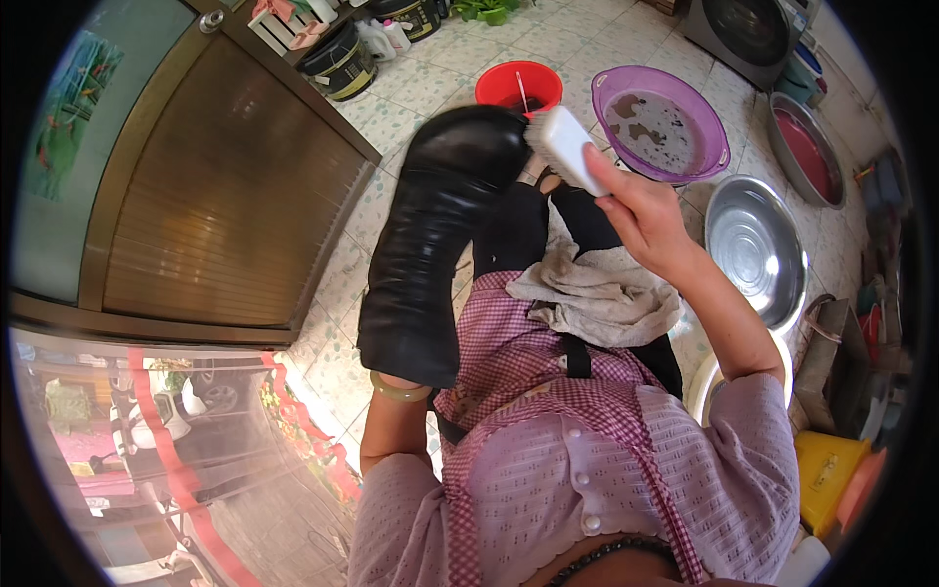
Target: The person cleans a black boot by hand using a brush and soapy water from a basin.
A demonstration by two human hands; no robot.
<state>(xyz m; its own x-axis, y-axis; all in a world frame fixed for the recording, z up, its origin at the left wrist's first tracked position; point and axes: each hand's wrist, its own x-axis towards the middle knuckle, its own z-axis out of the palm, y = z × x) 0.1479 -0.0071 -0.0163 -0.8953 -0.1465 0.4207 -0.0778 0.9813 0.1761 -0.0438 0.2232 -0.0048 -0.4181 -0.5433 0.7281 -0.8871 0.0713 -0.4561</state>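
A tall black leather boot (440,235) is pulled over my left hand and forearm, its toe end away from me. Only the wrist, with a pale bangle (400,389), shows below the shaft, so the fingers are hidden inside. My right hand (645,213) grips a white brush (574,152) by its back, and the bristles are at or very near the boot's toe. A crumpled, stained pale cloth (605,297) rests on my lap over a pink checked apron (495,315).
On the tiled floor ahead stand a red bucket (488,82) and a purple basin (601,95) of murky water. Metal basins (799,293) are at the right. A brown door (220,183) stands at the left, near a clear strip curtain (242,440). A washing machine (741,37) is at the far right.
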